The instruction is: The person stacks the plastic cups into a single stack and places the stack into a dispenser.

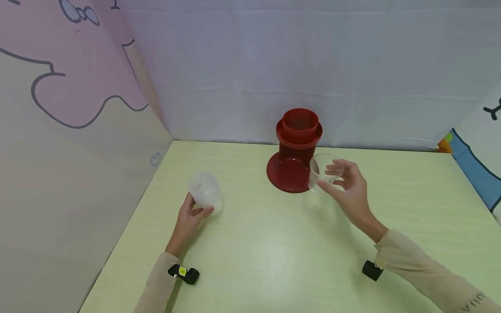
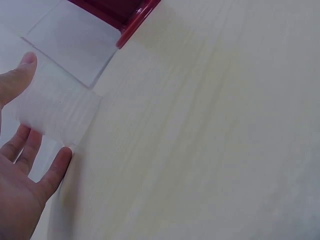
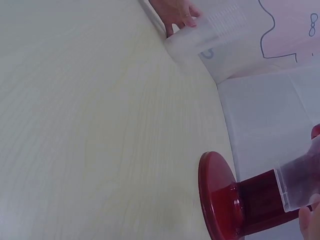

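On the left side of the table, my left hand [image 1: 192,217] grips a stack of clear plastic cups [image 1: 206,191], thumb on one side and fingers on the other. The ribbed rims of the stack show in the right wrist view, where its lower end meets or nearly meets the tabletop. My right hand [image 1: 350,189] pinches a single clear plastic cup [image 1: 315,180], mouth up, between thumb and fingers. That cup is raised just in front and to the right of a red stand [image 1: 287,174] with a round base and a red cup-shaped top [image 1: 300,124].
A pale wood-grain table [image 1: 258,243] lies under both hands. White cloth [image 1: 235,74] hangs behind it, and a printed sheet [image 1: 90,143] borders the left side. A black wrist device [image 1: 184,274] sits on the left sleeve, another [image 1: 372,270] beside the right sleeve.
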{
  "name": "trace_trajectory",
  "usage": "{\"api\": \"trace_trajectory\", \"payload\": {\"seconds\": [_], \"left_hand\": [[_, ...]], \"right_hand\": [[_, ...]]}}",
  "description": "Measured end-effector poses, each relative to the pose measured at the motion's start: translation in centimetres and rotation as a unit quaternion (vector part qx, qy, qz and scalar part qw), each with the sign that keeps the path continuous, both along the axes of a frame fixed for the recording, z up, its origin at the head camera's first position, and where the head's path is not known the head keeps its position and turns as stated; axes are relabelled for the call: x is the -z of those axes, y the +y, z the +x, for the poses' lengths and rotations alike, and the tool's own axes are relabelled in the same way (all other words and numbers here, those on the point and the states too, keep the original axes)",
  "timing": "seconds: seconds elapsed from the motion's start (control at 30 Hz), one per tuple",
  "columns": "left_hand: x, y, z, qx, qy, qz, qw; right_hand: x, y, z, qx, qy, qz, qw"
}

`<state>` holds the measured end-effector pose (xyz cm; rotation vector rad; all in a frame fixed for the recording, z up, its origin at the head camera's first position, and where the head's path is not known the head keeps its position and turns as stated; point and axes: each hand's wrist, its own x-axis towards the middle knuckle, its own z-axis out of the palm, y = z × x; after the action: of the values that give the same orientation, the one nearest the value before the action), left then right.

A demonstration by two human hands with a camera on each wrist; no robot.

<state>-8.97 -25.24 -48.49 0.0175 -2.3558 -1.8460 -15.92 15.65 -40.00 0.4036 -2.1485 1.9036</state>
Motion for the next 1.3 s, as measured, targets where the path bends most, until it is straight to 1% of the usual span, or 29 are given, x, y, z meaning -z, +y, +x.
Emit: {"api": "trace_trajectory", "payload": {"seconds": [0.1,0.27,0.5,0.67,0.83,1.07,1.17,1.3], "left_hand": [[0.3,-0.1,-0.1,0.001,0.004,0.0,1.0],[0.2,-0.1,0.0,0.003,0.003,0.002,1.0],[-2.5,1.0,0.7,0.011,-0.003,0.001,0.9999],[-2.7,0.9,0.8,0.015,0.004,-0.016,0.9997],[-2.5,0.9,0.7,0.016,0.008,-0.013,0.9998],[-0.1,-0.1,-0.1,0.012,0.004,0.0,0.9999],[0.2,-0.2,-0.2,0.012,0.011,-0.005,0.9999],[0.1,-0.2,-0.1,0.014,0.008,-0.008,0.9998]], "right_hand": [[-0.4,-0.4,0.2,-0.022,0.011,-0.01,1.0],[-1.1,-1.3,0.6,-0.051,0.018,-0.016,0.998],[-1.9,-2.4,1.2,-0.067,0.014,-0.024,0.997],[-2.4,-3.1,1.4,-0.082,0.021,-0.019,0.996],[-2.8,-3.8,1.5,-0.099,0.026,-0.024,0.994],[-3.2,-5.0,1.7,-0.111,0.015,-0.027,0.993],[-3.4,-5.6,1.6,-0.121,0.016,-0.025,0.992],[-3.7,-6.4,1.4,-0.142,0.02,-0.025,0.989]]}}
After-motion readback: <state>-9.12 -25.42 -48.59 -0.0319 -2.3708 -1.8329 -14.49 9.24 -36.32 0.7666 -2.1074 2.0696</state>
